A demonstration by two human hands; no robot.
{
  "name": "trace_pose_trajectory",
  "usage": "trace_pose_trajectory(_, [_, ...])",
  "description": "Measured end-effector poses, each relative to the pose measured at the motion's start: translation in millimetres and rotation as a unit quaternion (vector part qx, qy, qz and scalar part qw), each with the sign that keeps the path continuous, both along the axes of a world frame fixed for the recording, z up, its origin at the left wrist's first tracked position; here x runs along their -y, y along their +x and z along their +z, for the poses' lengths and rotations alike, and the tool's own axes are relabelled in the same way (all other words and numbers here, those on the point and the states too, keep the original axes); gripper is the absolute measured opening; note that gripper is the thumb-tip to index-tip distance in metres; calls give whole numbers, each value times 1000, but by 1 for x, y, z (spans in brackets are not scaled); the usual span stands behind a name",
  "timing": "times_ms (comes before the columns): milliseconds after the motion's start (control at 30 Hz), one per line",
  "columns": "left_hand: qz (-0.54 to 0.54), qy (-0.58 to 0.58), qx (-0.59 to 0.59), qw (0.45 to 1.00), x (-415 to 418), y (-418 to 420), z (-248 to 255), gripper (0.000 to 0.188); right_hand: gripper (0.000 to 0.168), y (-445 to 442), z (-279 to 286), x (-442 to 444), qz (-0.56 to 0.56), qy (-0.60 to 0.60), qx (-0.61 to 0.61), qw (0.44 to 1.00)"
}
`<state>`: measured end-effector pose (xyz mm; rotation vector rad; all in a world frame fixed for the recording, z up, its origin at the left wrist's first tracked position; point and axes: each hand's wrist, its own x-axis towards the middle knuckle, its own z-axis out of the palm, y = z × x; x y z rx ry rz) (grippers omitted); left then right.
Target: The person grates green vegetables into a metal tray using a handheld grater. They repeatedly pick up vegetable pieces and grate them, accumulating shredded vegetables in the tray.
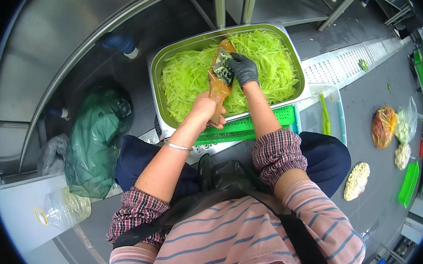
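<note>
My bare left hand (208,107) grips the handle of a wooden grater (220,90), a board with a dark metal shredding plate (224,68) set in it. The grater slants over a deep stainless-steel pan (154,92) heaped with pale green vegetable shreds (187,81). My right hand (244,70), in a black glove, rests its fingertips on the plate's right side. Whether something lies under those fingers is hidden. Bits of pale shreds cling to the plate.
Under the pan's near edge sits a green perforated basket (230,129). A clear plastic tub (341,116) holding a green stalk (325,116) stands to the right. At left are a green plastic bag (94,149) and a plastic bottle (67,208). Bagged food (383,127) lies on the right floor.
</note>
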<state>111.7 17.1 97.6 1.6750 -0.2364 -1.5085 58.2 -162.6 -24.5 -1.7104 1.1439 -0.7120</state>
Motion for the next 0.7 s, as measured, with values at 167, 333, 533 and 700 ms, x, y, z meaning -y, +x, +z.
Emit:
trace_pose_trajectory(167, [-21, -6, 0, 1000, 7, -1, -2, 28, 29, -8, 28, 24, 88, -41, -108, 989])
trace_pose_trajectory(333, [-18, -6, -3, 1000, 8, 3, -3, 28, 26, -36, 65, 7, 52, 184, 18, 981])
trace_pose_trajectory(533, [-108, -10, 129, 986, 5, 10, 17, 30, 41, -101, 90, -11, 81, -121, -239, 960])
trace_pose_trajectory(700, [-197, -9, 371, 908, -11, 12, 33, 31, 37, -213, 194, 31, 30, -235, -62, 970])
